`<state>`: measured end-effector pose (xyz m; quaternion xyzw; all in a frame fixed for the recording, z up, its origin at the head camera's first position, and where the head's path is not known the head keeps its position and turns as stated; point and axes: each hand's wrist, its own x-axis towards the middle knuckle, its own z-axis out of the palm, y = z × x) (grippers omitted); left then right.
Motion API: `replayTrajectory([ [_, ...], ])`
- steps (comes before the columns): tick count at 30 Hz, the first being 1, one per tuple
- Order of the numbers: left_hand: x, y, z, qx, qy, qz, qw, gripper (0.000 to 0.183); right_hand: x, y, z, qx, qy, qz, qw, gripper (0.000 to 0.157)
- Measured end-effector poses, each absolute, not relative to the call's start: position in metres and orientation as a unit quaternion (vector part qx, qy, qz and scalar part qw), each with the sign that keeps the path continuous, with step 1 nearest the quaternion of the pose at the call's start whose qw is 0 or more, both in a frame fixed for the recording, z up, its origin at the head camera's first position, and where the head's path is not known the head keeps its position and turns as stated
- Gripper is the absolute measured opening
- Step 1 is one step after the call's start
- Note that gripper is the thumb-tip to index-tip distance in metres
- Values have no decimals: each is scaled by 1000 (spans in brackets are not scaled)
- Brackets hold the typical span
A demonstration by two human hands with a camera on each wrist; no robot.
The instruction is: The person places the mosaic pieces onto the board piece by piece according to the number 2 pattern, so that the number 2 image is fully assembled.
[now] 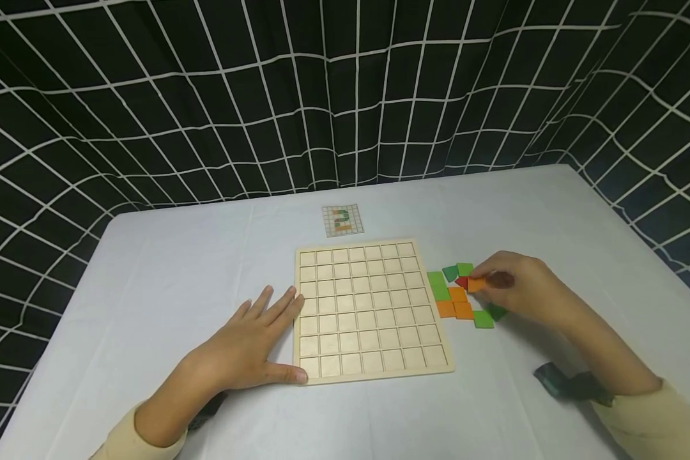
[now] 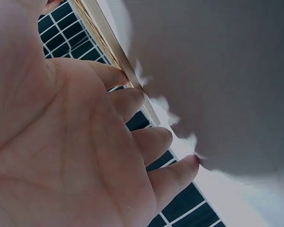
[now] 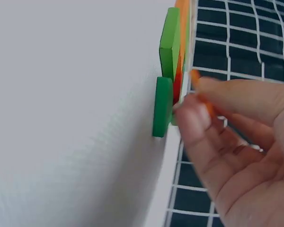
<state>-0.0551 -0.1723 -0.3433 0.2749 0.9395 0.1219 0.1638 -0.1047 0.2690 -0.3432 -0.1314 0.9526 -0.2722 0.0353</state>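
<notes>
A pale wooden grid board [image 1: 370, 314] lies flat on the white table. My left hand [image 1: 252, 345] is spread at its left side, fingertips and thumb right at the frame; the left wrist view shows the palm and the board's edge [image 2: 114, 52]. To the right of the board, my right hand [image 1: 523, 287] pinches an orange square tile [image 1: 476, 285] between thumb and fingers. In the right wrist view the orange tile [image 3: 195, 78] is mostly hidden by the fingers. Below it lie a red tile [image 1: 462, 282], orange tiles [image 1: 446, 309] and green tiles [image 1: 483, 319].
A small pattern card [image 1: 342, 220] with a gridded, coloured figure lies behind the board. Dark straps or devices show under both wrists, one dark object [image 1: 569, 382] beside the right forearm. A black cloth with white grid lines [image 1: 345, 96] hangs beyond the table's back edge.
</notes>
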Motion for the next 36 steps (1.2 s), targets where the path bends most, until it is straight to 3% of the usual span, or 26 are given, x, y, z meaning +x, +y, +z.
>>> replayTrajectory([
  [15,-54,-172,-344,271,939,124,173,118,-115,253,-342,-111,921,-368,55,17],
  [24,-55,-172,-345,271,939,124,174,118,-126,230,-339,-138,909,-384,84,17],
  [36,-55,-171,-343,274,939,123,169,117,-141,202,-340,-192,895,-394,80,17],
])
